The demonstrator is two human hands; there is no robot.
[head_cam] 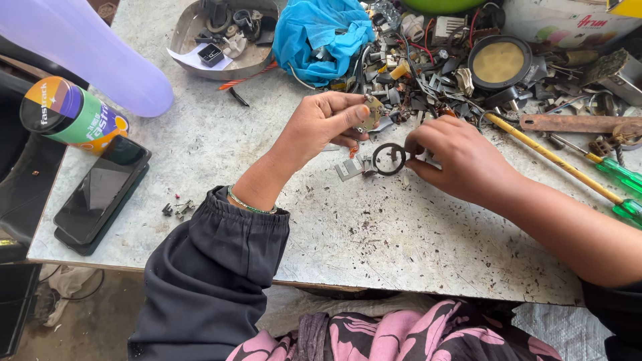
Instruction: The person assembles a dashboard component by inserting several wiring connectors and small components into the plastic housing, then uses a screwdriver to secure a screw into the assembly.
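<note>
Left hand (321, 124) pinches a small brassy part (371, 113) at thumb and fingertips, lifted off the desk (374, 230), likely to keep it free for fitting. Right hand (455, 157) pinches a dark ring (389, 159) by its 3 o'clock edge, ring low over the desk centre, just at 5 o'clock of the part. Ring: thin, black, round, open middle. Small grey metal bits (349, 168) lie at its 9 o'clock. Scrap pile (435, 73) at 12, screwdrivers (605, 170) at 3.

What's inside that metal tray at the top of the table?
The metal tray holds a small black box on white paper, plus dark rings and grey parts. Whatever lies beneath them is covered.
</note>
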